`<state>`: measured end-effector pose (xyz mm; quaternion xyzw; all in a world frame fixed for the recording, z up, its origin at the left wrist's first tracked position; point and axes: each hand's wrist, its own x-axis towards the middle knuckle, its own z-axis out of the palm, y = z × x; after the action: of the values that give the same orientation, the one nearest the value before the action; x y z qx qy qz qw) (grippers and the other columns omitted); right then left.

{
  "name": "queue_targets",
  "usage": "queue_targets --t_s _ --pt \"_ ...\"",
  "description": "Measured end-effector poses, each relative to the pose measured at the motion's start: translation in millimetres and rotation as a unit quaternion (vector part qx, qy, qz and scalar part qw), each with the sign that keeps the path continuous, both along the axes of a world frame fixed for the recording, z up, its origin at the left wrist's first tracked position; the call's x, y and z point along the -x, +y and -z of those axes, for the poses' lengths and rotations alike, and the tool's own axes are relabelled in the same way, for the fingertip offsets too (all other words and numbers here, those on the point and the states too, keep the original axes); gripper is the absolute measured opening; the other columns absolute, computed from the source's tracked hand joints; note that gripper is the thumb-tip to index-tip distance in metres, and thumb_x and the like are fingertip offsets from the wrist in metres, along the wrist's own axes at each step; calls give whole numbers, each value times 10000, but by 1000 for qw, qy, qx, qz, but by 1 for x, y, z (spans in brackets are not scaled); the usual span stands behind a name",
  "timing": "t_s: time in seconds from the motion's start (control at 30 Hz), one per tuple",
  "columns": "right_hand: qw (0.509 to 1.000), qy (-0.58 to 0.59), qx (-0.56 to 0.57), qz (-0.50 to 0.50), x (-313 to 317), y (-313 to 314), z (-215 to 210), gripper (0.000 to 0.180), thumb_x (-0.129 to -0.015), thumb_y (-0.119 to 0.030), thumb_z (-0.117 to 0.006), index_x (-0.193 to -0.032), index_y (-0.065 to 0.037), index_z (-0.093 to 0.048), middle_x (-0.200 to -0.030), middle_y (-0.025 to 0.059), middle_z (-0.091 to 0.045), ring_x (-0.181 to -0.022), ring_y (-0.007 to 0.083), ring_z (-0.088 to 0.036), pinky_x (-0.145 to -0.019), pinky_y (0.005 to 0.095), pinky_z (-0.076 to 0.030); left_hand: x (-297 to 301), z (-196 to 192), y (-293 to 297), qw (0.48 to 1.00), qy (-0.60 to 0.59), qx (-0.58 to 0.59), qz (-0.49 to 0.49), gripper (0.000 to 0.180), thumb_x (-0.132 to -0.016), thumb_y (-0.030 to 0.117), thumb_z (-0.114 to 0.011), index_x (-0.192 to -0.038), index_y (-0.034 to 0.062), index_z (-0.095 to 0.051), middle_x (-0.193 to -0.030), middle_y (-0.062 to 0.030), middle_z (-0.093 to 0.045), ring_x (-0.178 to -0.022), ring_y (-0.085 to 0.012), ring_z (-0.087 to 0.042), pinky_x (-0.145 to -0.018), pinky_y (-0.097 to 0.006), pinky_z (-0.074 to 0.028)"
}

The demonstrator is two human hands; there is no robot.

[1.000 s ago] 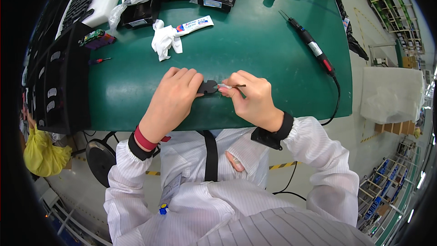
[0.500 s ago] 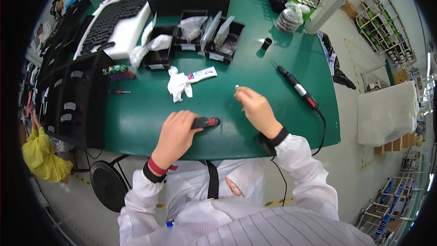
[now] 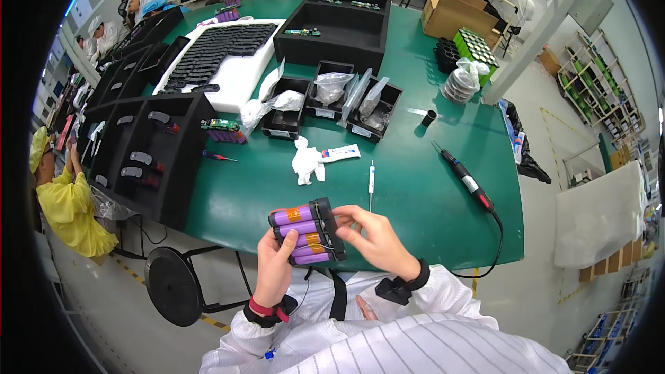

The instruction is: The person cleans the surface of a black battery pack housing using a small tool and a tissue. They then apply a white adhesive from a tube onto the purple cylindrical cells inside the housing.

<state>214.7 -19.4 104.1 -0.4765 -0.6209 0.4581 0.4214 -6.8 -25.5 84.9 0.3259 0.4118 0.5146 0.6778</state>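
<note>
My left hand [image 3: 276, 266] holds a battery pack [image 3: 303, 232] of purple cells with orange tape patches and a black plastic end piece [image 3: 324, 230]. The pack is raised above the front edge of the green table [image 3: 415, 215], cells showing. My right hand [image 3: 374, 239] has its thumb and fingers against the black end piece; part of that contact is hidden. Beyond my hands lies a thin white screwdriver [image 3: 371, 179]. Farther back are a crumpled white cloth [image 3: 305, 162] and a white tube [image 3: 341, 153].
To the right lies a corded black tool [image 3: 470, 181], near a small black cylinder [image 3: 429, 118]. Black bins [image 3: 284, 107] with plastic bags stand behind. Black compartment trays [image 3: 173, 187] and a white foam tray [image 3: 225, 97] occupy the left. A co-worker in yellow [image 3: 69, 204] sits far left.
The left hand, earlier on a dark piece with red lying flat on the table, now holds the pack upturned. The right hand has come nearer; the screwdriver lies on the table. The view has shifted.
</note>
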Motion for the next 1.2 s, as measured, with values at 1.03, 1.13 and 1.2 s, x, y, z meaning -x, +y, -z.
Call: queue_targets --t_s 1.03,1.13,1.2 --pt "942 -170 -287 -25 5 -36 -35 326 -750 -188 -874 -983 -26 -714 -784 42 -612 -677 227 -597 -591 347 -473 4 14 -14 960 132 -231 86 387 -678 145 -939 -994 0 -768 -940 -68 -722 -831 -152 -621 -676 -270 -442" --pt "946 -150 -287 -22 3 -37 -34 334 -743 -195 -881 -979 -22 -720 -779 41 -623 -648 223 -583 -571 350 -464 2 14 -18 966 126 -213 81 362 -694 165 -937 -965 -3 -768 -915 -58 -714 -804 -136 -600 -649 -264 -417" --pt "950 -157 -269 -23 0 -43 -34 435 -738 -224 -883 -1082 -19 -713 -897 55 -676 -732 232 -622 -641 356 -490 -4 9 -21 971 100 -206 69 344 -708 174 -934 -949 -5 -766 -899 -51 -707 -784 -127 -581 -632 -263 -402"
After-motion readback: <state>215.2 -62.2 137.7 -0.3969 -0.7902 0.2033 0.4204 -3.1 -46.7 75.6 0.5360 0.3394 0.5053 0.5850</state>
